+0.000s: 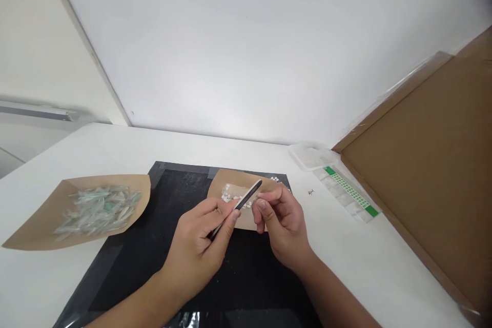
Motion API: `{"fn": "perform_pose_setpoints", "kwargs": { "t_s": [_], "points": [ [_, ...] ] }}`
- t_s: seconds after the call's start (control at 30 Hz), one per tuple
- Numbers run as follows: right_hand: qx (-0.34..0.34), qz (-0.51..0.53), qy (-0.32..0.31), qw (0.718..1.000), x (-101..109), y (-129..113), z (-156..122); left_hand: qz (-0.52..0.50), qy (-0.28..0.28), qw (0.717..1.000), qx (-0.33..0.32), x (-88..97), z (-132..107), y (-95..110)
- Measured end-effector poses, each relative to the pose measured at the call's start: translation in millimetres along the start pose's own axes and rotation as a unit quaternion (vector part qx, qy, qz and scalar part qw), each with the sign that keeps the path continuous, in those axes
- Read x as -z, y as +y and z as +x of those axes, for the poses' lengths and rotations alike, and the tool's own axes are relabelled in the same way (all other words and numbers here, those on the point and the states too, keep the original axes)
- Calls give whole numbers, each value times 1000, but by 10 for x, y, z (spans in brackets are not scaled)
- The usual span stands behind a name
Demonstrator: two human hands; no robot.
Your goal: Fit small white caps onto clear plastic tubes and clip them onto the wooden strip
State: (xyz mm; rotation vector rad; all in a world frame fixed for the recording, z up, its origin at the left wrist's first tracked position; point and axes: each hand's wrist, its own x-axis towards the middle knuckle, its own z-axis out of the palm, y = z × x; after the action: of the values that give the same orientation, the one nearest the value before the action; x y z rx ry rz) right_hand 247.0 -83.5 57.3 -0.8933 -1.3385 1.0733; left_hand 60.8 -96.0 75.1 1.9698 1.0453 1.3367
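Head view: over the black mat [151, 238], left hand [200, 236] clamps its fingers on a dark strip [249, 196]; right hand [285, 223] has fingers together, contents indiscernible.

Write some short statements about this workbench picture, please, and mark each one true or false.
1. The left hand holds a slim dark stick. True.
2. The right hand lies flat on the black mat. False: it is raised, its thumb and fingers curled near the stick.
3. Pale strips lie on brown paper left of both hands. True.
4. The green-labelled box stands left of the mat. False: it lies on the white table, right of the mat.
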Motion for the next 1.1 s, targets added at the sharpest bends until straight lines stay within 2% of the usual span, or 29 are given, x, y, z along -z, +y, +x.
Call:
{"fn": "perform_pose_setpoints", "kwargs": {
  "t_s": [0.3, 0.47, 0.57, 0.7, 0.83, 1.0, 1.1],
  "points": [
    [5, -6, 8, 1000, -1, 24, 7, -33, -30, 999, 29, -12, -66, -69],
    [20, -73, 26, 997, 23, 81, 13, -49, -33, 998, 34, -22, -92, -81],
    [40, -132, 1, 990, 35, 92, 0, -46, -27, 998, 26, -17, -89, -75],
    [72, -213, -64, 972, 40, 35, -8, -37, -33, 998, 29, -2, -64, -63],
    [126, -316, -14, 940, 32, -30, 11, -30, -41, 998, 29, 2, -40, -69],
    [153, -373, -50, 914, 20, -36, 39, -18, -48, 998, 27, -6, -34, -100],
    [160, -384, 4, 909, 30, -25, 52, -13, -46, 998, 40, -12, -46, -110]
  ]
}}
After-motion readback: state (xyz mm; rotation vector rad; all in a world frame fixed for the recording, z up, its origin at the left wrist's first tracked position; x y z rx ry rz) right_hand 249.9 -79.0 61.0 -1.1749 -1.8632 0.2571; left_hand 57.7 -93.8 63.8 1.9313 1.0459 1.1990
